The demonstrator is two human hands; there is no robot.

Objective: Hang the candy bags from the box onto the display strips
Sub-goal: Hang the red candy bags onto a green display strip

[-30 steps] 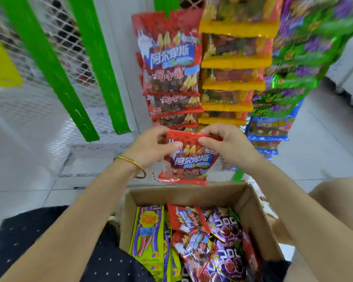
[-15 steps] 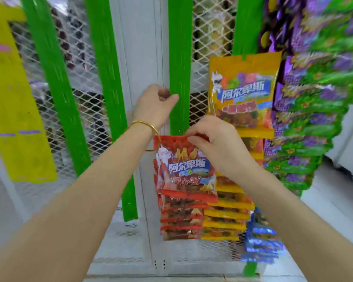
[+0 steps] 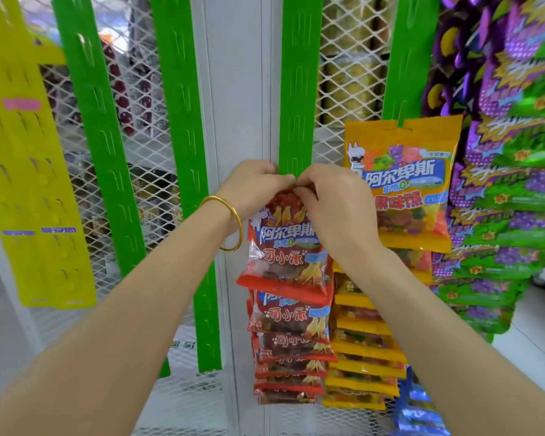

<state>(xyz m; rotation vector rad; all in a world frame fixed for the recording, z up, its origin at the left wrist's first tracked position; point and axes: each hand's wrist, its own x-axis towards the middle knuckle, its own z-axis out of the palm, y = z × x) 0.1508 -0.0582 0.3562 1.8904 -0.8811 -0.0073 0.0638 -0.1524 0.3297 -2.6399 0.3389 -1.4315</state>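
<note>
A red candy bag (image 3: 283,247) hangs in front of a green display strip (image 3: 296,89), above a column of matching red bags (image 3: 291,347) on the same strip. My left hand (image 3: 252,188) and my right hand (image 3: 331,202) meet at the bag's top edge, where their fingertips pinch it against the strip. The hook and the bag's hole are hidden under my fingers. The box is out of view.
Orange candy bags (image 3: 400,184) hang on the strip to the right, with purple-green bags (image 3: 510,184) beyond them. Two bare green strips (image 3: 183,152) and a yellow strip (image 3: 29,184) hang to the left on the white mesh rack (image 3: 346,73).
The view has risen from the box to the rack. Both hands lifted the red bag from above the box up to the green strip, and my left hand rejoined the bag's top.
</note>
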